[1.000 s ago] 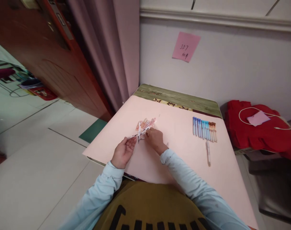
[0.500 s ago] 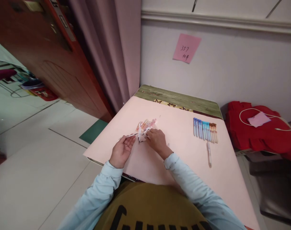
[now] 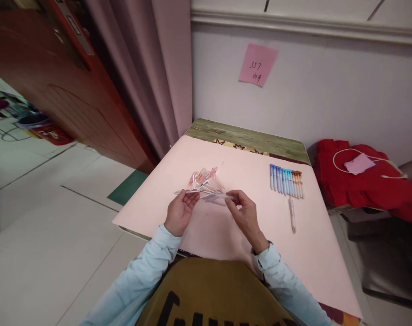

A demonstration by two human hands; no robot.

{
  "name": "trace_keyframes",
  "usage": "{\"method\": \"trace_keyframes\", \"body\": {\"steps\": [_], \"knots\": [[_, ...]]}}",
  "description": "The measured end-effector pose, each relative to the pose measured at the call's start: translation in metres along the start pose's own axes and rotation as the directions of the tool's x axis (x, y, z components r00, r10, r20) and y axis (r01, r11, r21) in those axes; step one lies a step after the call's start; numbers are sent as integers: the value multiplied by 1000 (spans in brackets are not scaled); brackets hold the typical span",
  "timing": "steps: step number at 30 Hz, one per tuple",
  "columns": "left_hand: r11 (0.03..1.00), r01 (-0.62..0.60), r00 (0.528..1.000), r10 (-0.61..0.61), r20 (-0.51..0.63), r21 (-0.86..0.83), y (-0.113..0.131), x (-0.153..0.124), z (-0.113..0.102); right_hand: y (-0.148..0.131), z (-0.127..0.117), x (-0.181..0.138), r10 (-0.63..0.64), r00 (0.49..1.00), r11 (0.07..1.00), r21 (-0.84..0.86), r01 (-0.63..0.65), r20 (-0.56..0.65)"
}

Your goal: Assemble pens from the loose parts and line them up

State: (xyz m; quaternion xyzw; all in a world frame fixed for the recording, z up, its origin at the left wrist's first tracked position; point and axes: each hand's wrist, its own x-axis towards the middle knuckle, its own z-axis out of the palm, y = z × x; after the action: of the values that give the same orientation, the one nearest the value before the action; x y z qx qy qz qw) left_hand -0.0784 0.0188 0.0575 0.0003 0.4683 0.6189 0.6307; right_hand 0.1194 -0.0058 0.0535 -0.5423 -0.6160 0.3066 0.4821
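My left hand (image 3: pixel 180 213) is palm up over the near left of the table, its fingers curled round a slim white pen refill (image 3: pixel 189 192). To its right, my right hand (image 3: pixel 243 213) pinches a thin pale stick (image 3: pixel 221 196), smeared by motion, that looks like another refill. The stick's left end points toward my left fingertips; whether they touch I cannot tell. Just beyond both hands lies a loose pile of pinkish and clear pen parts (image 3: pixel 203 176), partly hidden behind the held pieces.
At the table's right, several blue, turquoise and brown pens (image 3: pixel 286 181) lie in a row, with a single pale pen (image 3: pixel 291 215) below them. Pink paper (image 3: pixel 260 253) covers the table (image 3: pixel 246 138). A red cloth (image 3: pixel 348 194) with a white cord sits beyond the right edge.
My right hand has drawn away from the pile toward the right and now holds a pale stick. My left hand has shifted slightly right, still holding its refill. The view has turned a little.
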Motion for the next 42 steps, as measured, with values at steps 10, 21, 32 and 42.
{"method": "trace_keyframes", "body": {"steps": [10, 21, 32, 42], "knots": [[987, -129, 984, 116, 134, 96, -8, -16, 10, -13, 2, -4, -134, 988, 990, -57, 130, -77], [979, -171, 972, 148, 183, 114, -11, -21, 12, -14, 4, -5, -135, 986, 990, -54, 131, -94], [979, -171, 970, 148, 193, 110, -9, -21, 11, -14, 2, -7, -135, 983, 989, -84, 125, -122], [968, -202, 953, 158, 260, 149, -18, -26, 15, -12, 6, -8, -121, 988, 991, -67, 115, -95]]}}
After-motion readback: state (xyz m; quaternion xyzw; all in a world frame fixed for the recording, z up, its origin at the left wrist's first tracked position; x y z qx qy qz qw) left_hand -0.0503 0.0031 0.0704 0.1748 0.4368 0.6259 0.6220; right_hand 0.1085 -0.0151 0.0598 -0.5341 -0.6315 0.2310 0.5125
